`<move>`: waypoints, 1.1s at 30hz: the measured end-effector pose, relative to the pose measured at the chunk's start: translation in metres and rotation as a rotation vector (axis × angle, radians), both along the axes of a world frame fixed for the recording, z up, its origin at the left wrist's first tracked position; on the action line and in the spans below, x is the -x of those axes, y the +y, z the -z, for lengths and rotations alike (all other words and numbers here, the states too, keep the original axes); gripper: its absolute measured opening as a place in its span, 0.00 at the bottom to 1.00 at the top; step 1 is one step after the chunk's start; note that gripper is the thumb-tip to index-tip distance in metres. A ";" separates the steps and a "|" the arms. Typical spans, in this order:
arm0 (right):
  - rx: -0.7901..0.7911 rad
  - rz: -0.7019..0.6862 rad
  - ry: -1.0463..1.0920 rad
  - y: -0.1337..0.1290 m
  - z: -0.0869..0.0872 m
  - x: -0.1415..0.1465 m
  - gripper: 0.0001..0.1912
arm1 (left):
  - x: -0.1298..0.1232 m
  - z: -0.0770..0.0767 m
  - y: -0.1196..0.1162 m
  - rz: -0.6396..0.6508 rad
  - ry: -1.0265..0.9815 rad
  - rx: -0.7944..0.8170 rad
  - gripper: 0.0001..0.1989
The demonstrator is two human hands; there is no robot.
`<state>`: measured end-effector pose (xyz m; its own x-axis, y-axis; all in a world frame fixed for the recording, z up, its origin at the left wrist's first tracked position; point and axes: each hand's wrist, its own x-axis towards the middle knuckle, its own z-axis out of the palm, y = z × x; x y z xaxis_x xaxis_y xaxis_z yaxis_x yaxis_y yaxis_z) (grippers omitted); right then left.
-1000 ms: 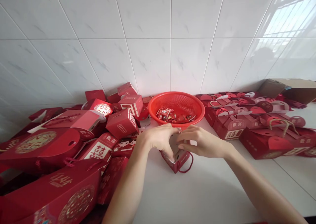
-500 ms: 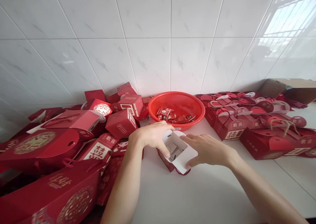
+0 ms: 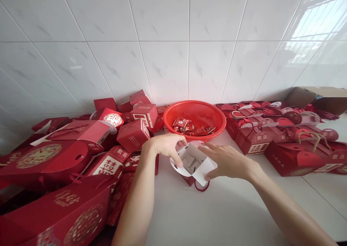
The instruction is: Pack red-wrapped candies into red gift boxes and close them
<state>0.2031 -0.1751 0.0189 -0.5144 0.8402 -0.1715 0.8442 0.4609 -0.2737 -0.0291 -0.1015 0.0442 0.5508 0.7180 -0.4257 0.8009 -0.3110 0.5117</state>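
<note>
A small red box with a white inside stands on the white table, its top open and flaps spread. A dark red cord loop hangs at its near side. My left hand grips the left side of the box, thumb over the flap and fingers curled behind. On the right, my right hand holds the right flap between thumb and fingers. Just behind the box sits a red plastic basket with small wrapped packets at its bottom.
Red boxes and larger red cartons lie piled on the left. Rows of closed red boxes with handles stand on the right. A brown cardboard box is at the far right, against the tiled wall.
The left flap of the box has swung outward to the left, and the opening shows wider. My left hand has shifted slightly left; its thumb has moved off the inside toward the flap.
</note>
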 end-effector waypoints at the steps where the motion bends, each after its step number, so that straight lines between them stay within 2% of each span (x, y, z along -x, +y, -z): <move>1: 0.009 -0.008 0.016 0.002 -0.002 -0.004 0.41 | -0.001 0.000 0.000 0.011 0.000 -0.020 0.35; 3: 0.039 -0.024 0.083 0.007 -0.007 -0.014 0.40 | -0.001 -0.001 0.000 0.016 0.001 -0.061 0.32; 5: 0.056 -0.022 0.197 0.019 -0.015 -0.025 0.35 | 0.001 -0.004 -0.003 -0.008 0.001 -0.103 0.31; 9: -0.111 0.116 0.370 0.063 -0.025 -0.034 0.20 | 0.002 -0.009 -0.007 -0.066 -0.073 -0.161 0.25; 11: -0.147 0.196 0.257 0.091 -0.023 -0.027 0.18 | 0.000 -0.010 -0.008 -0.081 -0.141 -0.194 0.21; 13: -0.028 0.192 0.105 0.116 -0.016 -0.016 0.21 | -0.001 -0.008 -0.007 -0.094 -0.232 -0.220 0.18; 17: 0.122 0.187 0.018 0.147 0.004 0.003 0.16 | 0.000 -0.001 -0.001 -0.107 -0.401 -0.252 0.17; 22: 0.132 0.183 0.148 0.161 0.021 0.006 0.12 | 0.002 0.011 0.012 -0.117 -0.489 -0.265 0.19; 26: 0.057 0.231 0.435 0.166 0.026 0.000 0.13 | -0.003 0.020 0.022 -0.142 -0.640 -0.260 0.14; 29: 0.054 0.273 0.673 0.168 0.029 -0.002 0.14 | -0.008 0.028 0.032 -0.207 -0.764 -0.272 0.12; 33: 0.091 0.307 0.946 0.166 0.031 -0.002 0.17 | -0.015 0.042 0.044 -0.293 -0.777 -0.328 0.13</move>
